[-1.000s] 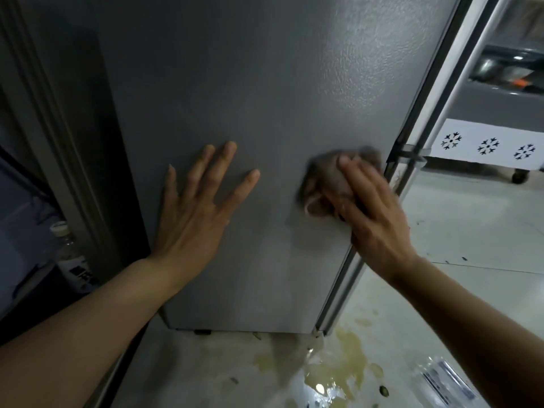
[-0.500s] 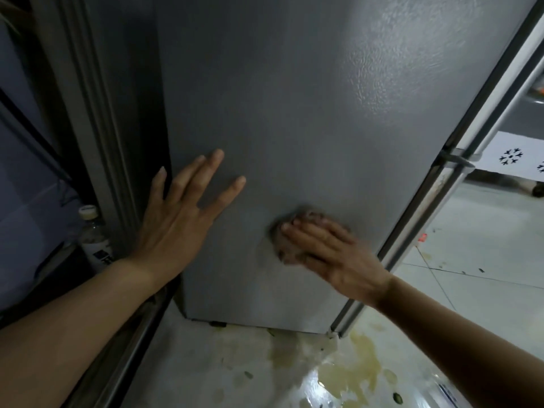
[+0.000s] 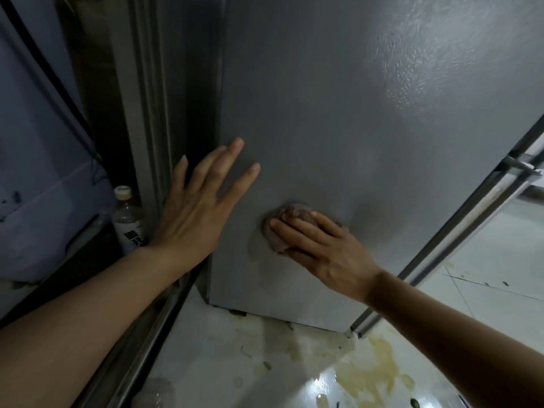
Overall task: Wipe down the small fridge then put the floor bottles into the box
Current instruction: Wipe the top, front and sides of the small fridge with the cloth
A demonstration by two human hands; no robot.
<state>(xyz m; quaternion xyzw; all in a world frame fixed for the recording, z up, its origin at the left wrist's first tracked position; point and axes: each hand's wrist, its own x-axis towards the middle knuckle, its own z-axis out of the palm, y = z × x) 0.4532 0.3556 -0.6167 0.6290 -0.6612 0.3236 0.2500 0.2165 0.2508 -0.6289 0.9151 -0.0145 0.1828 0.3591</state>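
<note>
Since prev frames, right hand point(image 3: 321, 245) w/ the rag point(image 3: 279, 228) has slid down and left across the fridge side panel point(image 3: 353, 113), from near the front edge to lower-mid panel; left hand point(image 3: 197, 207) has stayed flat on the panel, and view has shifted so the panel's rear edge and dark gap show more. Left hand: fingers straight and spread, palm pressed on the panel near its rear edge, holding nothing; prob bracing the body/steadying the fridge while the other hand scrubs. Right hand: fingers laid flat over the small brownish wadded rag, pressing it on the panel; thumb side hidden, so can't tell if it pinches the cloth or only pushes. Hands apart, both on same panel. Step in hand looks like wiping lower part of the fridge side; bottle part not yet begun. One floor bottle point(image 3: 128, 222) stands upright in the dark gap left of the fridge, just beside left wrist, whitish cap, clear body, white label w/ dark characters, too blurred to read. Box not in view. Floor point(image 3: 220, 363) by the fridge base has yellowish spill point(image 3: 371, 369) and bits of debris, wet and glossy. Door seal and hinge bracket point(image 3: 521, 166) at right edge. No brand or other writing legible on the fridge.
</note>
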